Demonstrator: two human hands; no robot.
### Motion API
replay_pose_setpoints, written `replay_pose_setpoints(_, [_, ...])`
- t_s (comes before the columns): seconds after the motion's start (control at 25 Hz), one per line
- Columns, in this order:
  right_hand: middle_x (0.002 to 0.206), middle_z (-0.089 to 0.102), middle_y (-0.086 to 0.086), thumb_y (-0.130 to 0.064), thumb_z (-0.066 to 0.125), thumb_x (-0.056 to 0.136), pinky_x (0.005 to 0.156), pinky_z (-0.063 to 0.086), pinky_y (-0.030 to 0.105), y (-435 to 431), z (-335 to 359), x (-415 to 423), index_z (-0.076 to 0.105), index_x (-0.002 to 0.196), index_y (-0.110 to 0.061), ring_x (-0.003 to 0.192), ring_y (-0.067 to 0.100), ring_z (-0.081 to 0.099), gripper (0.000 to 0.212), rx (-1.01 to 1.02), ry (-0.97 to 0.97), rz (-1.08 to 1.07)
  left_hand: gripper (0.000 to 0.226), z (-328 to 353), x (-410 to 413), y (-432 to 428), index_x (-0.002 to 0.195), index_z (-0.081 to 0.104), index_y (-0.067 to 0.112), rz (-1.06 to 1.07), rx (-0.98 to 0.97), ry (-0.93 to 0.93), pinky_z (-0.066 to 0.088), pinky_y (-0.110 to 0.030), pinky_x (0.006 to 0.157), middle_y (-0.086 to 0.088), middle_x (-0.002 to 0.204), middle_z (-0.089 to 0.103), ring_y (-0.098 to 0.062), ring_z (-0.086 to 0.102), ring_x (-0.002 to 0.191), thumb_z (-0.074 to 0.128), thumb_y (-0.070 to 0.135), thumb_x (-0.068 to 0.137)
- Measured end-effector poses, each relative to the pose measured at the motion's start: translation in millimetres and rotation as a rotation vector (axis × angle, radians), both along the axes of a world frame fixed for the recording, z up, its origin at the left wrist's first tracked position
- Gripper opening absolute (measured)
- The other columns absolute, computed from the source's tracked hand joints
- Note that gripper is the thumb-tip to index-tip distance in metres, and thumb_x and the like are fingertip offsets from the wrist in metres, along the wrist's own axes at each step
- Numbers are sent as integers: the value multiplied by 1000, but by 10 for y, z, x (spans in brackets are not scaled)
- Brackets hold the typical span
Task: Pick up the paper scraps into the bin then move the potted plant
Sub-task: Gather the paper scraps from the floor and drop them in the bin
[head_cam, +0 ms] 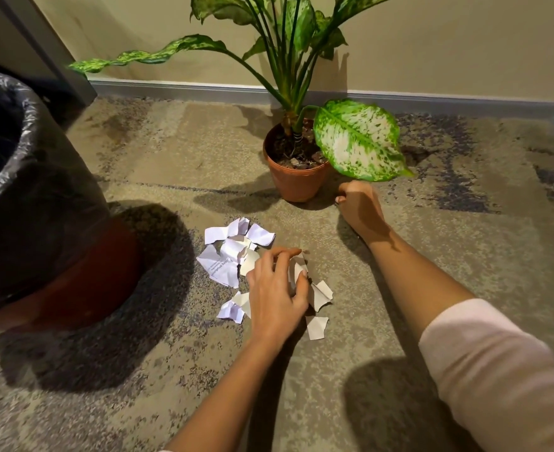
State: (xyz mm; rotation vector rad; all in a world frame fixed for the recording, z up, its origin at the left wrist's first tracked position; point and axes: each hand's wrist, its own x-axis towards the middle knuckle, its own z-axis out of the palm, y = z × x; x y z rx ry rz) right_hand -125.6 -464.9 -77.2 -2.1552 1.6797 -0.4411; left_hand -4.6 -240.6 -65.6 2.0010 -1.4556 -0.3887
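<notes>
Several torn white paper scraps [226,256] lie in a loose pile on the carpet in the middle of the view. My left hand [277,285] rests on the pile's right side, its fingers curled around one scrap [296,267]. My right hand [360,208] is a closed fist pressed on the carpet just right of the potted plant [296,177], apart from the pot, with nothing visible in it. The plant stands upright in a brown pot, one big speckled leaf [357,138] hanging above my right hand. The bin [40,197], lined with a black bag, stands at the left.
A beige wall with a grey skirting board [203,89] runs behind the plant. A grey door frame [50,50] stands at the back left. Patterned carpet [464,223] stretches to the right of the plant.
</notes>
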Motion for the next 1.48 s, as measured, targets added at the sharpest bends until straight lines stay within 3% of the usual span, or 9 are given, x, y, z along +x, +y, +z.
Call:
replay_pose_setpoints(0.16, [117, 59, 17, -18, 48, 90, 80, 41, 31, -57, -140, 37, 57, 115, -4, 108, 32, 57, 30, 59, 158, -52, 34, 31, -4, -25, 120, 53, 32, -7, -12, 25, 37, -36, 93, 11, 117, 47, -12, 48, 112, 54, 35, 86])
replay_pose_setpoints(0.28, [101, 60, 15, -6, 48, 87, 76, 39, 31, -62, -65, -60, 61, 97, -6, 98, 28, 55, 16, 67, 128, 60, 33, 68, -16, -19, 120, 54, 32, -3, -36, 42, 36, -33, 93, 11, 116, 48, -11, 48, 113, 54, 38, 88])
replay_pose_setpoints(0.4, [79, 59, 5, -11, 53, 78, 64, 39, 28, 1, 73, -333, 62, 70, -15, 83, 24, 55, 12, 131, 51, -45, 27, 80, -54, -75, 115, 59, 33, 12, -63, 10, 37, -34, 90, 12, 116, 52, -10, 48, 111, 59, 41, 89])
replay_pose_setpoints(0.56, [78, 64, 6, -1, 51, 87, 61, 40, 24, 331, 56, -740, 67, 84, -11, 70, 18, 55, 19, 248, -153, -96, 17, 144, -256, -317, 100, 69, 37, 37, -35, -166, 31, -40, 94, 12, 120, 54, -14, 46, 112, 63, 45, 86])
replay_pose_setpoints(0.68, [77, 63, 4, 5, 56, 84, 59, 40, 19, 499, 28, -856, 66, 81, -18, 61, 11, 50, 25, 281, -307, -125, 20, 187, -447, -592, 102, 70, 37, -18, 60, -281, 30, -45, 96, 11, 115, 58, -19, 47, 112, 62, 44, 85])
replay_pose_setpoints(0.84, [82, 70, 5, 4, 56, 82, 72, 51, 27, 534, -81, -906, 63, 71, -26, 75, 18, 63, 32, 299, -401, -182, 24, 170, -594, -966, 109, 68, 30, -143, 234, -402, 31, -46, 96, 3, 109, 64, -24, 53, 109, 56, 38, 90])
replay_pose_setpoints(0.96, [73, 68, -2, 1, 58, 79, 79, 55, 38, 537, -133, -918, 62, 65, -28, 75, 20, 66, 33, 301, -460, -246, 23, 104, -659, -1135, 106, 68, 27, -173, 226, -390, 31, -42, 89, 1, 104, 68, -24, 56, 103, 52, 34, 91])
replay_pose_setpoints(1.32, [77, 71, -1, -1, 56, 78, 77, 56, 35, 550, -82, -937, 63, 64, -29, 84, 23, 70, 32, 306, -467, -246, 21, 108, -756, -1290, 87, 72, 22, -175, 226, -423, 23, -37, 77, 0, 86, 73, -23, 62, 85, 52, 19, 82])
replay_pose_setpoints(1.48, [75, 69, -5, -1, 55, 78, 77, 57, 35, 564, -42, -941, 63, 65, -27, 84, 21, 71, 30, 322, -464, -250, 16, 179, -819, -1284, 94, 65, 18, -272, 281, -551, 31, -39, 84, -2, 100, 67, -26, 58, 93, 55, 22, 83])
